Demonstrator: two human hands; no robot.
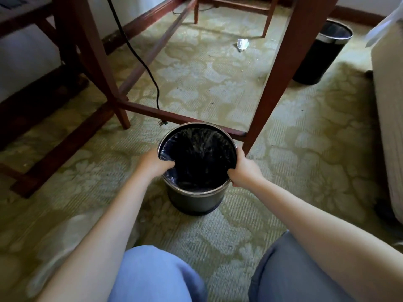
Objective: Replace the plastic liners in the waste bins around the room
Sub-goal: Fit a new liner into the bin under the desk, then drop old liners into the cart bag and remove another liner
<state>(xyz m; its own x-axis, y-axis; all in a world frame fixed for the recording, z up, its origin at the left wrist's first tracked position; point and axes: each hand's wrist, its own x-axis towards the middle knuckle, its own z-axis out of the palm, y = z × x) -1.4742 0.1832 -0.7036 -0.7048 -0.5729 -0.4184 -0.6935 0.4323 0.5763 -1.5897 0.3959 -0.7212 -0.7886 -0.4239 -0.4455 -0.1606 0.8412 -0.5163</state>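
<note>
Two hands on bin rim, left hand, right hand, liner inside

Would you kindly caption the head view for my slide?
The left hand and right hand grip the rim of a black-lined waste bin on the carpet; a second bin stands beyond.

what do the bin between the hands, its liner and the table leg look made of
Bin: likely metal, dark matte wall, shiny silver rim band. Liner: thin black plastic film, wrinkled and glinting. Table leg: seemingly wood, reddish-brown smooth finish; grain not visible.
</note>
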